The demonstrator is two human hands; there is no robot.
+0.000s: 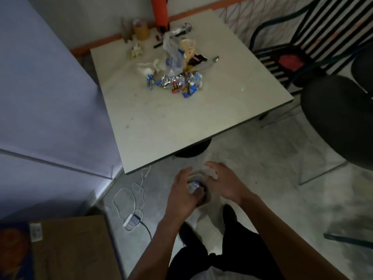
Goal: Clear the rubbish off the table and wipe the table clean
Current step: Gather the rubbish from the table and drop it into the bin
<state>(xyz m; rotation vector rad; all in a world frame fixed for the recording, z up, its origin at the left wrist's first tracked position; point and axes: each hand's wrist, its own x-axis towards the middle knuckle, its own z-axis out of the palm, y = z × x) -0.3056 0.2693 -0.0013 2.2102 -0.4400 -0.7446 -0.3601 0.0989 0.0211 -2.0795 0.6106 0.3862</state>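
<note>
A white square table [181,122] carries a heap of rubbish [177,77]: foil snack wrappers, crumpled plastic, tissue and a paper cup [188,48]. Below the table's near edge, over the floor, my left hand [184,194] closes on a crumpled wrapper [193,186] at the mouth of a small bin or bag [203,197] that is mostly hidden by both hands. My right hand [226,183] hovers beside it with fingers spread and holds nothing.
A brown tape roll [141,29] and an orange cylinder [160,12] stand at the table's far edge. Dark chairs [333,118] sit to the right. A cardboard box [70,247] and a white cable with a charger [131,203] lie on the floor at left.
</note>
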